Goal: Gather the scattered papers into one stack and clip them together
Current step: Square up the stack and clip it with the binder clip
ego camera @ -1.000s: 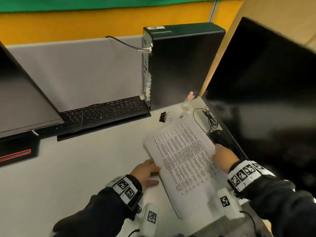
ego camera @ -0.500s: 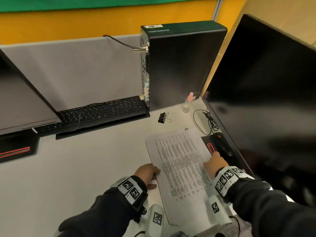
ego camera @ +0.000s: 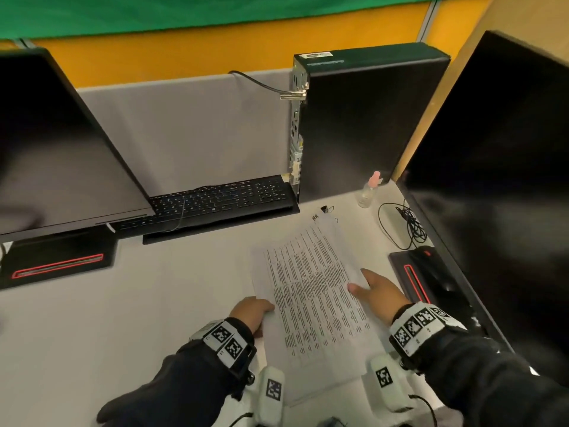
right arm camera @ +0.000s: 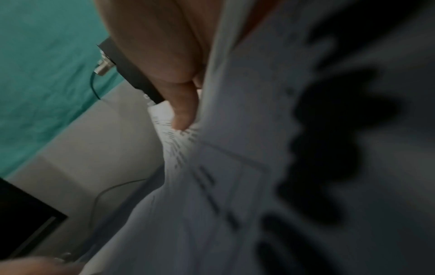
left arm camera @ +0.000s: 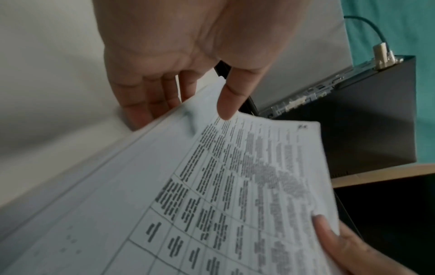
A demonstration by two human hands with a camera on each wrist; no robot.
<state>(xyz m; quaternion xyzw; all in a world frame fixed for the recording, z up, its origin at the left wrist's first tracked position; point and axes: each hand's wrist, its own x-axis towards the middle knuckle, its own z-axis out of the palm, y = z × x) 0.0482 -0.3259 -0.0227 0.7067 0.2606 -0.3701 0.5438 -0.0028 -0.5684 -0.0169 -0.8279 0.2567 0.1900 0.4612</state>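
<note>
A stack of printed papers [ego camera: 314, 291] is held over the white desk [ego camera: 92, 318], its far end tilted up. My left hand [ego camera: 252, 309] grips the stack's left edge, thumb on top and fingers underneath, as the left wrist view shows with the papers [left arm camera: 235, 186] and hand [left arm camera: 179, 96]. My right hand [ego camera: 375, 288] pinches the right edge, thumb on the top sheet; the right wrist view shows the thumb of this hand [right arm camera: 183, 111] on the blurred papers [right arm camera: 235, 167]. A black binder clip [ego camera: 325, 208] lies on the desk just beyond the stack's far corner.
A black keyboard [ego camera: 215, 201] and computer tower [ego camera: 366, 124] stand behind. Monitors flank the desk at left [ego camera: 55, 149] and right [ego camera: 492, 180]. A small spray bottle [ego camera: 368, 191], a coiled cable [ego camera: 406, 223] and a black monitor base with a red stripe [ego camera: 414, 278] sit at right.
The stack dropped flat onto the desk half a second ago and is now lifted again, far end up. Both hands stayed on its side edges; the view shifted.
</note>
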